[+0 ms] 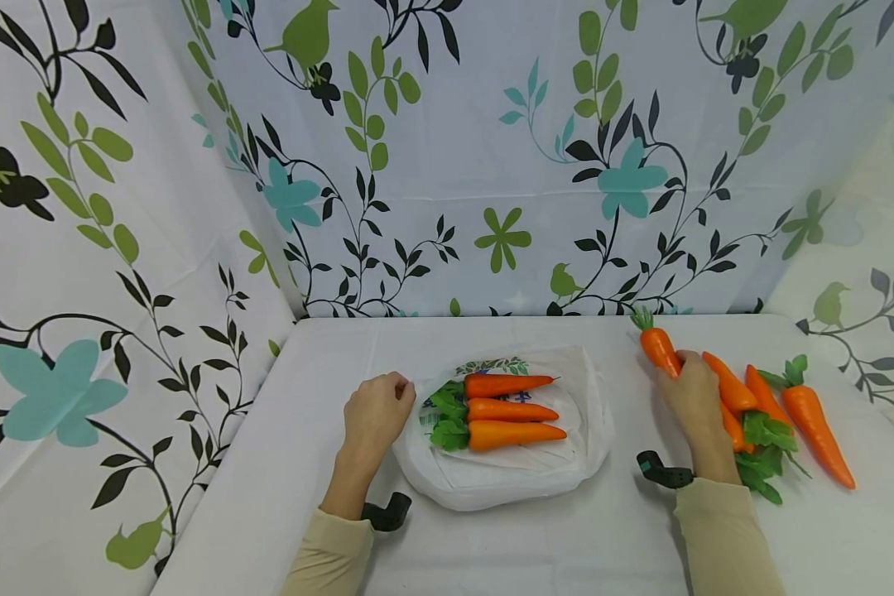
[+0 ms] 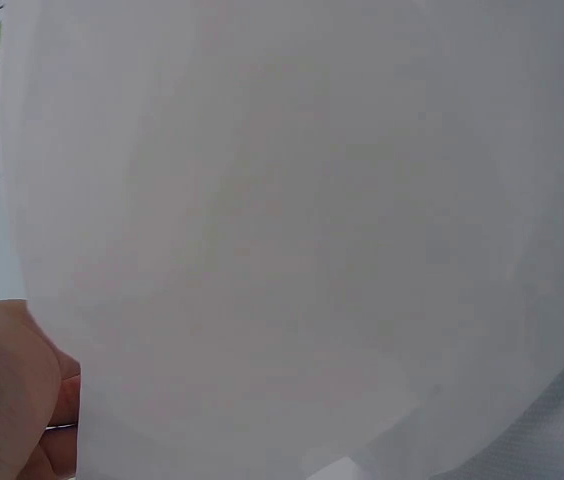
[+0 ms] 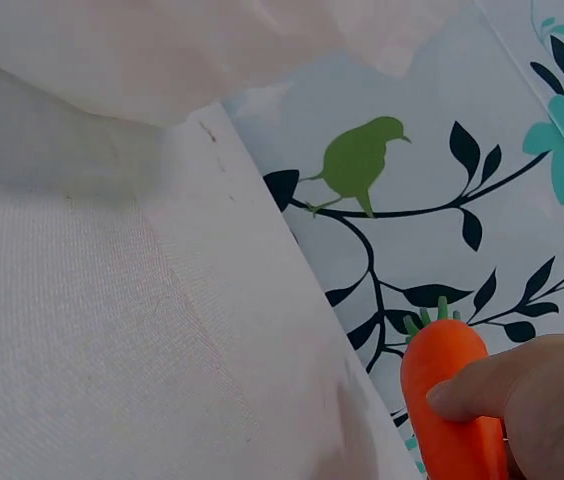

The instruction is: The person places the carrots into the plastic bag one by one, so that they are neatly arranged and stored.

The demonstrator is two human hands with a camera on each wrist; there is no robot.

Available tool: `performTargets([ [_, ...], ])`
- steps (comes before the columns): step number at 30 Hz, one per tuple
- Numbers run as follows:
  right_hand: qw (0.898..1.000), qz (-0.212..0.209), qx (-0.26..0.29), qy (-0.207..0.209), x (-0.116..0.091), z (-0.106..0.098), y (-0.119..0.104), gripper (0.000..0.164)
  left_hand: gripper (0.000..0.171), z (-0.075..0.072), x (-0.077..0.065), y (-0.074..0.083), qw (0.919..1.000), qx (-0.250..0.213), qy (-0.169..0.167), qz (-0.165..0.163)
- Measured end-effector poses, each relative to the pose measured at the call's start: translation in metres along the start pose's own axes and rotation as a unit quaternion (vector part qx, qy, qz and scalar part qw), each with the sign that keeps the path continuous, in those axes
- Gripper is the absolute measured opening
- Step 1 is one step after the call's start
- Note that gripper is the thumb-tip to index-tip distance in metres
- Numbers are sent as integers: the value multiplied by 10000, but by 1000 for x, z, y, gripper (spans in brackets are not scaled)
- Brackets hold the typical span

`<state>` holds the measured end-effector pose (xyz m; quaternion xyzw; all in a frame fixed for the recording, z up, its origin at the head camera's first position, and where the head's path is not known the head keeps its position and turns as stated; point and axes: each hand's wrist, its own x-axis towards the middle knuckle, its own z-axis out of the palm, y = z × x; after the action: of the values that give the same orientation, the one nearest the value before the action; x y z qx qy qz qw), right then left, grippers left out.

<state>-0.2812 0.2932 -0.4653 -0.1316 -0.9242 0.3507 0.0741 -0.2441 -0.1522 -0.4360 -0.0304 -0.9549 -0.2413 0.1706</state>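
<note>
Tan sleeves are closest, one on each side of a white bag that sits on the white table. Three orange carrots lie on top of the bag, side by side, with their leaves at its left end. The left hand rests just left of the bag. Its fingers are softly bent, and it seems to hold nothing. Well apart from it, over to the right of the bag, the right hand grips one carrot, with its short green top poking out. Farther right of the bag, more carrots lie in a messy heap. I think the step in hand is taking one carrot from that heap. I can't tell if its thin end is off the table. Next, the hand probably needs to keep a snug hold and lift without bumping the others.
</note>
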Motion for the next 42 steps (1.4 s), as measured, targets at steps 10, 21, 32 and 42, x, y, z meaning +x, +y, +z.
performTargets([
  [10,9999,113,84,61,2,-1,-4,61,22,0,0,0,10000,23,-24,-26],
  [21,9987,-170,240,427,-3,-4,-13,58,21,1,1,0,10000,-29,-5,-10],
  [32,9971,-218,259,685,-7,-10,-24,60,21,1,1,-1,10000,-20,-27,-29],
  [42,9942,-286,351,971,-13,-14,-34,60,22,0,1,-1,10000,-3,-59,-58],
])
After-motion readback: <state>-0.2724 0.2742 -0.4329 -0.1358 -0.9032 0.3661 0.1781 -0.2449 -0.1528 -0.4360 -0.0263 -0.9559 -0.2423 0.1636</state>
